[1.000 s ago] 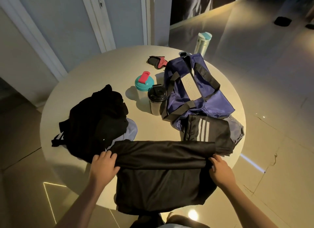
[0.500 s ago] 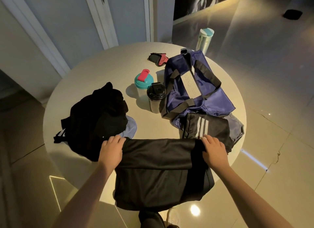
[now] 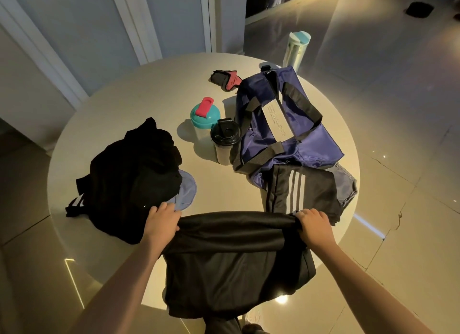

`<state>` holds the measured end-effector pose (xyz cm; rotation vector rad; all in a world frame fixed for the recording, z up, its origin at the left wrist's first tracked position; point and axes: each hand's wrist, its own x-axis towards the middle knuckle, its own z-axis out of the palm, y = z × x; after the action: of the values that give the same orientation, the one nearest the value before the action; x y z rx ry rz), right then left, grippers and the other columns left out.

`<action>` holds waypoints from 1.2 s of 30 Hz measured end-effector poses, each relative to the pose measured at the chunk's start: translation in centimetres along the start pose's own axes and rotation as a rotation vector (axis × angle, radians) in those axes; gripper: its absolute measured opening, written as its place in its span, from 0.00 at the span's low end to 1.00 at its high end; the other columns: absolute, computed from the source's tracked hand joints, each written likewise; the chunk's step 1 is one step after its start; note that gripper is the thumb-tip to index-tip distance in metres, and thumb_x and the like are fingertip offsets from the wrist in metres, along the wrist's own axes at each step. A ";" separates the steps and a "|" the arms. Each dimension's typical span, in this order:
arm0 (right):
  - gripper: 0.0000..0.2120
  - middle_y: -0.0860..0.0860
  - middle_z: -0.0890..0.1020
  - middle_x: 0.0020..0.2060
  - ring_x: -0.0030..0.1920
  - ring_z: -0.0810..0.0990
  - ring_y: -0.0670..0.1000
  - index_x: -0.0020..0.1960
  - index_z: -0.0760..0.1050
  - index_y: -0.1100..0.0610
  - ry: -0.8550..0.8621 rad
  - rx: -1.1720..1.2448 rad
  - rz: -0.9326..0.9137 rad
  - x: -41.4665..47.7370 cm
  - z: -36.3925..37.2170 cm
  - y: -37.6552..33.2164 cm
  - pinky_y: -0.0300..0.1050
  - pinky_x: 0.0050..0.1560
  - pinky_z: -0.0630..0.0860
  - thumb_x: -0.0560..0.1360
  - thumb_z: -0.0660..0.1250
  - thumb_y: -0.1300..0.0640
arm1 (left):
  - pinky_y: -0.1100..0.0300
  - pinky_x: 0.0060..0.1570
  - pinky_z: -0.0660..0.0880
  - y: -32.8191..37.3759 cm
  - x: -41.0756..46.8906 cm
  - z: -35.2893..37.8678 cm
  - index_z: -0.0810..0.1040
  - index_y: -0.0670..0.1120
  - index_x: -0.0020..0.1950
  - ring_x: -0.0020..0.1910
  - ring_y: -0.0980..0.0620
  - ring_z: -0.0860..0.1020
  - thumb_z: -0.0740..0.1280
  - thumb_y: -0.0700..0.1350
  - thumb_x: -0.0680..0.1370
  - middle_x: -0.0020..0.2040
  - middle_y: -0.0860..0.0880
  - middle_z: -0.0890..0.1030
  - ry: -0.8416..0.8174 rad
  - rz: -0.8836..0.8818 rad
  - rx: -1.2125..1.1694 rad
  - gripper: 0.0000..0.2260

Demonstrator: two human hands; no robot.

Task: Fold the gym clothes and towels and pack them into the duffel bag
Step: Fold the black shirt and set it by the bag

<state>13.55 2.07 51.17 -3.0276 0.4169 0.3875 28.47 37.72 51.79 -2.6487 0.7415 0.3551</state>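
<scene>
The left hand [image 3: 161,221] and right hand [image 3: 315,228] each grip one end of a black garment [image 3: 231,264] at the near edge of the round table [image 3: 149,89]; fingers of both curl over its folded top edge, so the cloth stretches between them and directly below the knuckles. The fold runs left to right, which is the garment's long axis; the rest hangs toward the person, over the table's rim. Its lower hem merges into shadow, and what kind of garment it is cannot be told; the fingertips are tucked behind the fold.

Just beyond the right hand lies a folded striped garment [image 3: 298,189], stripes pointing away from the person; it touches the near end of the blue bag [image 3: 286,124], whose long axis runs from near to far, tilted slightly. Just beyond the left hand sits a black pile [image 3: 134,174], its separate pieces indistinguishable, with a pale blue cloth [image 3: 185,191] showing partly from under it.

Two shakers stand left of the bag, one teal-lidded [image 3: 205,115], one black-lidded [image 3: 225,139]; a glove [image 3: 225,79] lies farther back; a bottle [image 3: 296,48] stands beyond the bag.
</scene>
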 end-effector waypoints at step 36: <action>0.16 0.46 0.74 0.55 0.54 0.71 0.49 0.58 0.74 0.50 -0.019 0.171 -0.068 -10.5 5.5 -0.3 0.44 0.60 0.68 0.73 0.64 0.46 | 0.56 0.39 0.74 2.6 -12.5 7.5 0.79 0.42 0.44 0.39 0.49 0.76 0.74 0.50 0.67 0.40 0.47 0.78 0.342 -0.229 -0.547 0.13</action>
<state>2.54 5.57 48.55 -2.8607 0.3268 0.3562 15.64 44.30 48.41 -3.3273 0.4710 0.0374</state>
